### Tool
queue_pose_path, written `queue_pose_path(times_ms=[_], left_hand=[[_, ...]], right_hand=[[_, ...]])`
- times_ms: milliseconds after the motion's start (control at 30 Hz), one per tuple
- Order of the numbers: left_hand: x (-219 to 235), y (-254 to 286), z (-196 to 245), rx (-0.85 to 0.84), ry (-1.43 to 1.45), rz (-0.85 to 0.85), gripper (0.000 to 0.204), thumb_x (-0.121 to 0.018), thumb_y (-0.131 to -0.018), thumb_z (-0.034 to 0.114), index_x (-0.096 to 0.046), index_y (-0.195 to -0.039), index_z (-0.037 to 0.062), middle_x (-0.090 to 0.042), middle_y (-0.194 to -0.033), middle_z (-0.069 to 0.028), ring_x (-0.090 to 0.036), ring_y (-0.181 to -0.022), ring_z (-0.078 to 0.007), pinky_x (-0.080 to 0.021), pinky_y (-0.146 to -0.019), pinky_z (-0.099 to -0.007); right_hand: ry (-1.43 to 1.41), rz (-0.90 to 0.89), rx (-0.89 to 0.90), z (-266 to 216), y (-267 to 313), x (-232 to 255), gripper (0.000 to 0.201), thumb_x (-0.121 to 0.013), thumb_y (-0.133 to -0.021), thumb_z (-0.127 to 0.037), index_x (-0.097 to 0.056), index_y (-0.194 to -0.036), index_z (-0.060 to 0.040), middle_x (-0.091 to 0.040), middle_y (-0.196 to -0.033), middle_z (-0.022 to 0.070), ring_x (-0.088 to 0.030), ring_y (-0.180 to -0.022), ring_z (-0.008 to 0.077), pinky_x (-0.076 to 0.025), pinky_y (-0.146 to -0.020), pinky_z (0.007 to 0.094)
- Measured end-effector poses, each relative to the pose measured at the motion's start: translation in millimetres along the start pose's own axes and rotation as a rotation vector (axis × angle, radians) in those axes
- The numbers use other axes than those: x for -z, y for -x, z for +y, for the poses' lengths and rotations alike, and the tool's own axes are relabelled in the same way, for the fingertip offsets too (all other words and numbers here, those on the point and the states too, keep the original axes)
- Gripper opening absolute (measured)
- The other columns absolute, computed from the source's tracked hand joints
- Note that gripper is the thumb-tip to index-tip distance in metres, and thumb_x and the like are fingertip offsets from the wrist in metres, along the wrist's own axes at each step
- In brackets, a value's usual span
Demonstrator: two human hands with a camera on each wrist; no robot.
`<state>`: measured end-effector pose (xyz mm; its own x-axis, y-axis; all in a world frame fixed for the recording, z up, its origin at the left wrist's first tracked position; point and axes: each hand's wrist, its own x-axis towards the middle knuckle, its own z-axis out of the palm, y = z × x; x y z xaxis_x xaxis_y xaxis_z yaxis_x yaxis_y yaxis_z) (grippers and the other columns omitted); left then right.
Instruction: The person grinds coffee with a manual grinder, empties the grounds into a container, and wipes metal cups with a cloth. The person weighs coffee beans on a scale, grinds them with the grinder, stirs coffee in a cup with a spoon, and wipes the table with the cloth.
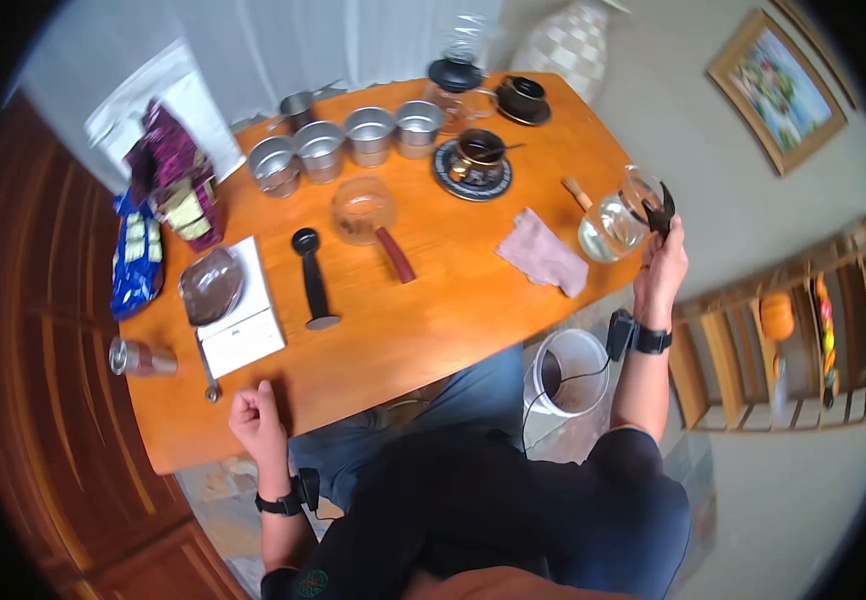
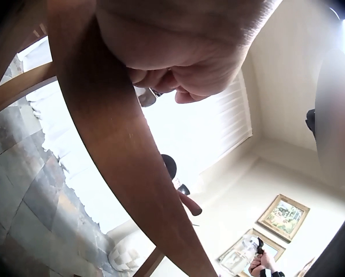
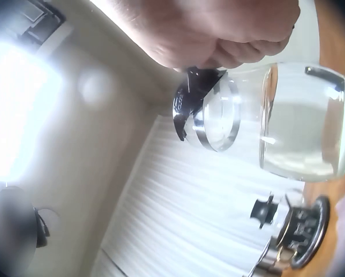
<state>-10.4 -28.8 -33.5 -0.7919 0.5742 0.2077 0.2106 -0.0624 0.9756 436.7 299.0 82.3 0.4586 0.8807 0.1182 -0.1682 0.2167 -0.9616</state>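
Observation:
My right hand (image 1: 661, 272) grips the black handle (image 1: 660, 212) of a glass carafe (image 1: 608, 230) at the table's right end. Clear liquid shows inside the carafe (image 3: 311, 133) in the right wrist view, below my right hand (image 3: 213, 29); whether its base touches the table, I cannot tell. A pink cloth (image 1: 545, 253) lies beside it. My left hand (image 1: 258, 420) is at the table's near left edge, holding nothing, fingers loosely curled. In the left wrist view, that hand (image 2: 178, 52) is against the wooden edge (image 2: 126, 150).
Metal cups (image 1: 320, 152) line the back, near a dark cup (image 1: 478, 158) on a saucer. A strainer (image 1: 363, 212), a black scoop (image 1: 313, 280) and a white scale (image 1: 243, 342) with a brown dish (image 1: 213, 287) are mid-left. A white bucket (image 1: 568, 372) stands below the table edge.

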Motion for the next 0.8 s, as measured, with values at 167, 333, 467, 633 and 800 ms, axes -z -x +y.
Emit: queue_pose_path(times_ms=[167,333,467,633,800], left_hand=[[-6.2,-2.0,4.5,0.001,-0.004,-0.029,0.038,-0.064,-0.099,0.007,-0.040,-0.070,0.0119,-0.036,-0.064,0.0100,-0.027,-0.060,-0.0004,-0.020,-0.054,-0.0211],[-9.4,-2.9,4.9,-0.041,-0.052,-0.025,0.037,-0.064,-0.100,0.009,-0.042,-0.071,0.0119,-0.036,-0.064,0.0098,-0.027,-0.060,-0.0006,-0.020,-0.055,-0.0210],[-7.9,-2.9,1.4,-0.061,-0.069,-0.029,0.036,-0.064,-0.100,0.009,-0.043,-0.071,0.0115,-0.038,-0.065,0.0096,-0.028,-0.060,-0.0006,-0.021,-0.054,-0.0210],[-7.2,-3.5,-1.6,-0.045,-0.057,-0.008,0.035,-0.064,-0.100,0.009,-0.044,-0.071,0.0111,-0.040,-0.066,0.0094,-0.030,-0.061,-0.0004,-0.023,-0.055,-0.0204],[-9.6,-2.2,0.5,-0.049,-0.040,0.006,0.036,-0.063,-0.100,0.009,-0.043,-0.071,0.0120,-0.037,-0.067,0.0100,-0.027,-0.062,-0.0013,-0.022,-0.056,-0.0216]], right_hand=[[-0.001,0.189,0.211,16.4,-52.2,51.0,0.036,-0.057,-0.104,-0.036,-0.056,-0.075,-0.0141,-0.041,-0.063,-0.0101,-0.032,-0.055,0.0012,-0.023,-0.050,0.0230],[-0.053,0.224,0.210,46.1,-91.9,76.1,0.036,-0.060,-0.102,-0.040,-0.058,-0.078,-0.0128,-0.044,-0.064,-0.0079,-0.036,-0.057,0.0042,-0.027,-0.053,0.0243],[-0.066,0.196,0.196,61.3,-100.8,73.3,0.036,-0.059,-0.102,-0.040,-0.058,-0.078,-0.0131,-0.043,-0.064,-0.0079,-0.036,-0.057,0.0043,-0.026,-0.053,0.0244],[-0.116,0.151,0.184,73.7,-108.0,61.9,0.039,-0.057,-0.104,-0.037,-0.056,-0.072,-0.0150,-0.044,-0.063,-0.0099,-0.035,-0.055,0.0023,-0.024,-0.050,0.0240],[-0.112,0.117,0.150,75.8,-107.7,51.9,0.036,-0.056,-0.104,-0.038,-0.054,-0.076,-0.0159,-0.039,-0.064,-0.0088,-0.033,-0.056,0.0041,-0.026,-0.052,0.0247]])
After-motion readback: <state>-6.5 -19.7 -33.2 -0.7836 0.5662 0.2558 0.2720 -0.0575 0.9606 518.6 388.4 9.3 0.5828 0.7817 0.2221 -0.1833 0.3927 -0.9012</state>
